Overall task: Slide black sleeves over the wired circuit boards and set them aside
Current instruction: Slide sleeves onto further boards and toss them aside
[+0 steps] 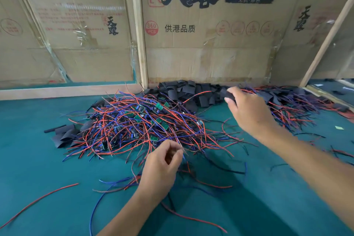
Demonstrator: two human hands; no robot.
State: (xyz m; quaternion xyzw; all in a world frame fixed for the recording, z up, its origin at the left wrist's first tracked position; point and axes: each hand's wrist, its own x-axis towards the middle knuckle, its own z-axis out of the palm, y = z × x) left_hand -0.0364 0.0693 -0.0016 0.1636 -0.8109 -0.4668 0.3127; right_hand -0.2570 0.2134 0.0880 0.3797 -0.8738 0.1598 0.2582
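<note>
The right hand (249, 113) reaches forward with its thumb and fingers curled round a black sleeve (227, 92), pinching it at the near edge of the pile of sleeves (187, 90). That pile spreads to the left of this grip and behind it, lying along the foot of the cardboard wall (210, 48). To the right of the grip, past the wrist, lies a second tangle of red and blue wires (293, 113) mixed with more black sleeves.

The left hand (162, 165) is nearer the camera, its fingers curled loosely with the thumb close to the fingertips, at the near edge of the big heap of wired boards (138, 122). Thin wire ends run under and past the fingertips, but whether the fingers actually pinch any of them cannot be told. The heap sits just ahead and to the left of this hand, red and blue wires crossing every way, with small green circuit boards (159, 106) showing among them near the top. A few black sleeves (65, 134) lie at the heap's far left edge. Loose wires trail on the green table (38, 159) below this hand and to its left, among them one long red wire (40, 200) lying apart.
</note>
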